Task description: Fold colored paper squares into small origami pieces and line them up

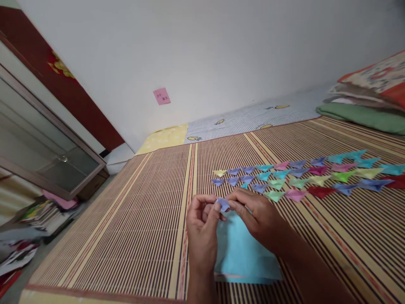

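Note:
A small folded piece of lavender paper (223, 204) is pinched between my two hands. My left hand (204, 217) grips its left side between thumb and fingers. On its right side, the thumb and fingers of my right hand (256, 215) close on it. Beneath both hands lies a stack of light blue paper sheets (247, 253) on the striped mat. Beyond my right hand, several small folded paper shapes in many colours stand in rows, among them a pink one (296, 194) and a dark red one (321, 191).
The striped bamboo mat (133, 219) covers the bed. Folded cloths, a green one (363, 118) lowest, lie at the back right. A pink note (161, 96) is on the white wall. Books (44, 215) are stacked at the left, below a glass-paned door (41, 131).

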`<state>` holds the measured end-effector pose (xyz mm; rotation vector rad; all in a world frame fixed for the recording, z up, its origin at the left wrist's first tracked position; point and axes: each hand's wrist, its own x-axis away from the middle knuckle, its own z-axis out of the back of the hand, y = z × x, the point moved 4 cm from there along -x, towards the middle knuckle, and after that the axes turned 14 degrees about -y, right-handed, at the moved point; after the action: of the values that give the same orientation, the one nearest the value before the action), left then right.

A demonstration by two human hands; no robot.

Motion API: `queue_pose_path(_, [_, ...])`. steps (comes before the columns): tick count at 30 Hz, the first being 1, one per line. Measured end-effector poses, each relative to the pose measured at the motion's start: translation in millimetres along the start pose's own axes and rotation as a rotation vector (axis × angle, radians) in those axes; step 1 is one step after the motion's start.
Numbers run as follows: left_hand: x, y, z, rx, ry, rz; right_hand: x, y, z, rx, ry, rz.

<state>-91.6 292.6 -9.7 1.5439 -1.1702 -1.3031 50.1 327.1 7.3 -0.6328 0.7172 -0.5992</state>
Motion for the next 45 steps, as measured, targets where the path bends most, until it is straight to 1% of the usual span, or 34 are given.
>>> queue_pose_path(2, [-0.7,1.3,-1.8,0.039,-0.008,0.003,-0.8,-0.2,-0.4,0.0,0.005,-0.009])
queue_pose_path(4, [-1.3,2.8,-2.1,0.044,0.002,0.001,-1.4,-1.2,0.4,0.009,0.038,-0.004])
queue_pose_path(7, [-1.2,4.4,-0.8,0.001,0.021,0.002,-0.8,-5.8,3.3,0.038,0.132,0.05])
queue_pose_path(9, [-0.4,4.3,-0.3,-0.038,0.009,0.012,0.3,-10.1,4.0,0.055,0.166,0.097])
queue_pose_path(11, [0.5,3.0,-0.1,-0.069,-0.009,0.035,1.1,-13.4,3.5,0.055,0.167,0.122])
queue_pose_path(14, [1.2,1.5,0.2,-0.099,-0.021,0.057,1.7,-14.2,2.6,0.028,0.164,0.102])
queue_pose_path(18, [0.4,2.5,-1.5,-0.094,-0.039,0.036,1.7,-11.8,1.8,0.037,0.175,0.062])
queue_pose_path(26, [-0.1,2.1,-5.4,-0.059,-0.039,0.004,-0.5,-14.4,3.6,0.069,0.21,0.064])
queue_pose_path(28, [-0.7,0.2,-3.7,-0.043,-0.024,-0.003,-0.1,-15.1,4.5,0.079,0.225,0.067])
queue_pose_path(33, [-0.7,-8.4,4.7,0.007,0.07,0.009,1.8,-13.0,3.2,0.054,0.251,0.067])
queue_pose_path(36, [-0.2,-12.9,6.3,0.049,0.085,0.028,1.8,-11.0,1.1,0.034,0.272,0.059])
queue_pose_path(41, [-0.1,-11.4,1.7,0.058,0.041,0.027,1.4,-10.9,2.3,0.072,0.334,0.071])
queue_pose_path(43, [-0.1,-9.4,-0.9,0.059,0.018,0.019,0.8,-11.6,2.4,0.105,0.315,0.104])
queue_pose_path(45, [0.1,-8.1,-2.0,0.062,0.018,0.014,0.4,-11.9,1.8,0.122,0.283,0.141])
